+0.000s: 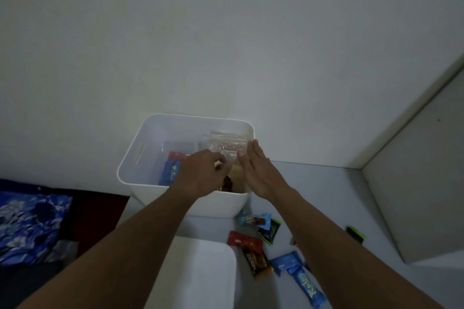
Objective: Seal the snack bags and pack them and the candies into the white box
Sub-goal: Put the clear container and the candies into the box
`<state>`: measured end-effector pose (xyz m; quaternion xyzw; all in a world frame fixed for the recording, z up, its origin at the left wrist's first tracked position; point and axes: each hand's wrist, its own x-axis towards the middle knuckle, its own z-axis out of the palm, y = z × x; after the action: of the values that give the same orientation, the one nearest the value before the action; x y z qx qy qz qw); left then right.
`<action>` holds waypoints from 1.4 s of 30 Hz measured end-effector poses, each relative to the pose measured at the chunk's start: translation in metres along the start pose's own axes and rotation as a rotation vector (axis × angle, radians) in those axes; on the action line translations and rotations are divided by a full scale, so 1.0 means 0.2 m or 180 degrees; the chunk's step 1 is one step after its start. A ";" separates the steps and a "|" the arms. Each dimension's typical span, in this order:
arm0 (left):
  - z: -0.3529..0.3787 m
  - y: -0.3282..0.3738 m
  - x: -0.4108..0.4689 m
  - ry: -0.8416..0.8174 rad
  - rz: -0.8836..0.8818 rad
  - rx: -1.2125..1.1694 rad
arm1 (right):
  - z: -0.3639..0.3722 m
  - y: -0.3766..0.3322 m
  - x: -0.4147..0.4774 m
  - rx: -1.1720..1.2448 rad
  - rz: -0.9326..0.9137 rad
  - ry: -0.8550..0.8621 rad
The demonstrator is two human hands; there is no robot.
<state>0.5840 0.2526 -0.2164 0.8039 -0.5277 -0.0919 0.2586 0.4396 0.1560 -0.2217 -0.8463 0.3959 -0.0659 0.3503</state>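
Observation:
The white box (140,148) stands on the table against the wall. Inside it stands a clear snack bag (227,144) with brown and yellow snacks at its bottom, next to blue and red candy packs (170,170). My left hand (200,173) reaches into the box and pinches the bag's lower part. With straight fingers, my right hand (258,170) lies flat against the bag's right side. Several candies lie on the table in front of the box: a red and brown bar (251,253), blue packs (288,262) and a green-edged pack (270,232).
The white lid (200,276) lies on the table's near edge. Another green pack (355,233) lies at the right, near a grey panel (421,183). A blue patterned cloth (27,226) lies at the lower left beside the table.

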 end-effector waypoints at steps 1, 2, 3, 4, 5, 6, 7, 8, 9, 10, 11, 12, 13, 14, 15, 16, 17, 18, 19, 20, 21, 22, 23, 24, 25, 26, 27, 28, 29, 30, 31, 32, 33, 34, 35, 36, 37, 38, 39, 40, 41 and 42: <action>0.00 0.01 -0.02 0.0060 -0.0013 -0.0039 | -0.01 0.00 -0.02 0.0029 -0.0019 -0.0015; 0.00 0.02 -0.04 0.0196 -0.0002 -0.0042 | -0.01 0.01 -0.03 0.0065 -0.0032 -0.0022; 0.01 0.04 -0.08 0.0409 0.0050 -0.0012 | -0.02 0.02 -0.05 0.0105 -0.0031 -0.0022; 0.02 0.06 -0.12 0.0643 0.0132 0.0037 | -0.03 0.03 -0.08 0.0140 -0.0030 -0.0015; 0.03 0.09 -0.17 0.0854 0.0237 0.0095 | -0.04 0.05 -0.10 0.0168 -0.0043 0.0002; 0.05 0.11 -0.23 0.1033 0.0376 0.0134 | -0.05 0.07 -0.13 0.0185 -0.0058 0.0023; 0.08 0.14 -0.30 0.1193 0.0550 0.0150 | -0.06 0.10 -0.16 0.0199 -0.0059 0.0044; 0.12 0.17 -0.37 0.1327 0.0745 0.0135 | -0.07 0.13 -0.19 0.0215 -0.0041 0.0056; 0.19 0.18 -0.44 0.1394 0.0934 0.0085 | -0.07 0.17 -0.22 0.0233 -0.0004 0.0062; 0.26 0.19 -0.50 0.1382 0.1073 0.0043 | -0.08 0.21 -0.25 0.0238 0.0049 0.0072; 0.33 0.21 -0.56 0.1290 0.1147 0.0025 | -0.07 0.26 -0.28 0.0220 0.0102 0.0078; 0.41 0.21 -0.60 0.1162 0.1167 0.0025 | -0.07 0.31 -0.31 0.0188 0.0144 0.0063; 0.49 0.22 -0.64 0.1034 0.1175 0.0041 | -0.06 0.37 -0.34 0.0160 0.0190 0.0032; 0.57 0.23 -0.65 0.0909 0.1189 0.0079 | -0.04 0.44 -0.37 0.0141 0.0248 -0.0003; 0.65 0.23 -0.67 0.0765 0.1178 0.0130 | -0.02 0.51 -0.40 0.0112 0.0321 -0.0044; 0.72 0.23 -0.67 0.0571 0.1142 0.0169 | 0.00 0.59 -0.43 0.0033 0.0409 -0.0090; 0.78 0.23 -0.67 0.0354 0.1085 0.0209 | 0.03 0.66 -0.46 -0.0130 0.0515 -0.0159; 0.84 0.22 -0.66 0.0162 0.1015 0.0331 | 0.06 0.73 -0.48 -0.0358 0.0640 -0.0270; 0.89 0.22 -0.66 -0.0018 0.0971 0.0579 | 0.08 0.80 -0.51 -0.0587 0.0767 -0.0410; 0.94 0.22 -0.66 -0.0159 0.0966 0.0898 | 0.11 0.86 -0.54 -0.0782 0.0849 -0.0544; 0.99 0.21 -0.66 -0.0256 0.0985 0.1168 | 0.13 0.92 -0.57 -0.0935 0.0857 -0.0654; 1.03 0.21 -0.66 -0.0301 0.0966 0.1315 | 0.16 0.98 -0.60 -0.1061 0.0787 -0.0721; 1.06 0.21 -0.66 -0.0301 0.0926 0.1393 | 0.19 1.03 -0.63 -0.1176 0.0665 -0.0725; 1.09 0.21 -0.66 -0.0301 0.0855 0.1431 | 0.21 1.08 -0.65 -0.1282 0.0533 -0.0674; 1.12 0.21 -0.66 -0.0290 0.0800 0.1475 | 0.23 1.11 -0.67 -0.1364 0.0421 -0.0567; 1.14 0.21 -0.66 -0.0314 0.0769 0.1529 | 0.24 1.14 -0.68 -0.1431 0.0332 -0.0405; 1.15 0.21 -0.66 -0.0348 0.0771 0.1560 | 0.25 1.16 -0.68 -0.1520 0.0229 -0.0184; 1.16 0.21 -0.65 -0.0356 0.0813 0.1557 | 0.26 1.18 -0.68 -0.1614 0.0097 0.0094; 1.17 0.21 -0.65 -0.0346 0.0866 0.1543 | 0.28 1.19 -0.68 -0.1665 -0.0036 0.0380; 1.17 0.22 -0.64 -0.0332 0.0905 0.1521 | 0.29 1.20 -0.68 -0.1659 -0.0138 0.0626; 1.17 0.23 -0.64 -0.0293 0.0950 0.1513 | 0.29 1.21 -0.68 -0.1625 -0.0189 0.0787; 1.18 0.23 -0.63 -0.0231 0.1006 0.1500 | 0.30 1.23 -0.67 -0.1596 -0.0212 0.0888; 1.18 0.24 -0.62 -0.0136 0.1073 0.1475 | 0.30 1.24 -0.67 -0.1570 -0.0237 0.0949; 1.18 0.24 -0.62 -0.0043 0.1111 0.1437 | 0.30 1.24 -0.67 -0.1536 -0.0268 0.0985; 1.18 0.24 -0.61 0.0048 0.1127 0.1389 | 0.30 1.25 -0.67 -0.1500 -0.0307 0.1013; 1.19 0.23 -0.60 0.0104 0.1121 0.1331 | 0.30 1.25 -0.67 -0.1469 -0.0348 0.1040; 1.20 0.23 -0.59 0.0129 0.1116 0.1272 | 0.30 1.25 -0.67 -0.1448 -0.0370 0.1055; 1.20 0.23 -0.58 0.0098 0.1102 0.1233 | 0.30 1.25 -0.66 -0.1445 -0.0372 0.1068; 1.21 0.23 -0.57 0.0020 0.1067 0.1232 | 0.30 1.25 -0.66 -0.1461 -0.0368 0.1078; 1.22 0.23 -0.57 -0.0067 0.1003 0.1246 | 0.29 1.25 -0.66 -0.1487 -0.0373 0.1091; 1.22 0.24 -0.56 -0.0109 0.0947 0.1265 | 0.28 1.25 -0.66 -0.1510 -0.0377 0.1104; 1.21 0.25 -0.56 -0.0108 0.0923 0.1289 | 0.27 1.26 -0.66 -0.1530 -0.0367 0.1112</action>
<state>0.3941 0.2594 -0.4110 0.7535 -0.6494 0.0403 0.0939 0.2149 0.1679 -0.4018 -0.9019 0.4056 -0.1347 0.0622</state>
